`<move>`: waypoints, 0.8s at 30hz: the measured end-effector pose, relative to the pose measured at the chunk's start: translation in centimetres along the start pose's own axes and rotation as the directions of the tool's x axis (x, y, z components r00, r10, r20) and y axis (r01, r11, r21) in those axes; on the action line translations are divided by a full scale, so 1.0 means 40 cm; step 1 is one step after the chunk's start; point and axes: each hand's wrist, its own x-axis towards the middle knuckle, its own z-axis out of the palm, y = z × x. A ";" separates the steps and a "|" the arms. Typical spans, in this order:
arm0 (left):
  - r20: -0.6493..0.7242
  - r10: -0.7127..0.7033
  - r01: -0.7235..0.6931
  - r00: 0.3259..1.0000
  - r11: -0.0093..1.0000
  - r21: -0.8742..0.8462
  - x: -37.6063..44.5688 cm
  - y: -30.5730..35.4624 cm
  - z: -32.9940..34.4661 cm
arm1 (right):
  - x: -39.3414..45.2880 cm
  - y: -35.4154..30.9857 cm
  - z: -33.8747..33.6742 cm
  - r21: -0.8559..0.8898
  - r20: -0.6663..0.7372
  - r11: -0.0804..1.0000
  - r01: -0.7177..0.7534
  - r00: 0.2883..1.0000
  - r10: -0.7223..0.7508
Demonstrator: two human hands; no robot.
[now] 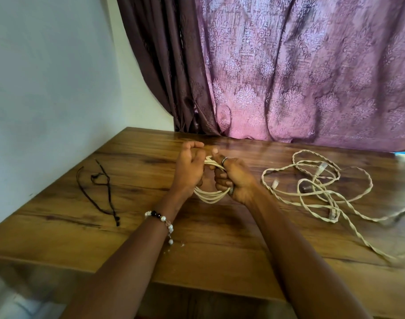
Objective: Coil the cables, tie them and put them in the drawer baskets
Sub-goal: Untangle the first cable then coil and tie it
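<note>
While both grip, coiled cable (210,195) spans hands.

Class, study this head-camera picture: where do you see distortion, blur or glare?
Head view: wide-angle bending curves the table's near edge; the loose cables blur near the right border; backlight glows pink through the curtain, leaving a sheen on the far tabletop; the coiled cable between both hands stays fairly sharp.

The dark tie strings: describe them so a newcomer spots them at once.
On the wooden table, look left of the left hand, toward the wall. The dark tie strings lie there, thin, looped and nearly black, unlike the thick cream loose cables on the right.
</note>
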 end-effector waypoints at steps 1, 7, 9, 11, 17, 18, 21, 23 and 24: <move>0.004 0.014 -0.014 1.000 1.000 0.014 -0.004 -0.003 -0.004 | 0.001 0.000 0.002 -0.008 -0.017 1.000 0.006 1.000 -0.007; 0.084 -0.120 0.123 0.989 0.992 -0.029 -0.042 -0.002 -0.070 | -0.013 0.002 0.058 -0.028 -0.079 0.999 -0.034 0.996 0.032; 0.125 -0.184 0.190 0.975 0.981 -0.035 -0.051 0.011 -0.115 | -0.024 0.010 0.091 -0.044 -0.102 0.999 0.009 0.995 -0.014; 0.124 -0.209 0.213 0.970 0.977 -0.018 -0.055 0.021 -0.171 | -0.023 0.019 0.115 0.008 -0.101 1.000 0.007 0.995 -0.006; -0.231 -0.204 0.213 0.951 0.977 0.017 -0.053 0.052 -0.402 | 0.008 0.036 0.168 0.095 -0.053 0.994 -0.052 0.997 0.057; -0.322 -0.180 0.214 0.929 0.974 0.074 -0.050 0.051 -0.439 | 0.016 0.039 0.175 0.100 -0.055 0.993 -0.064 0.996 0.070; -0.466 -0.070 0.269 0.882 0.887 0.375 -0.038 0.021 -0.534 | 0.038 0.045 0.189 0.127 -0.053 0.989 -0.075 0.995 0.083; -0.424 -0.013 0.262 0.906 0.802 0.537 -0.028 -0.002 -0.571 | 0.050 0.055 0.195 0.152 -0.036 0.985 -0.083 0.995 0.089; -0.389 0.002 0.253 0.921 0.755 0.605 -0.019 -0.013 -0.583 | 0.056 0.062 0.196 0.169 -0.033 0.981 -0.092 0.995 0.099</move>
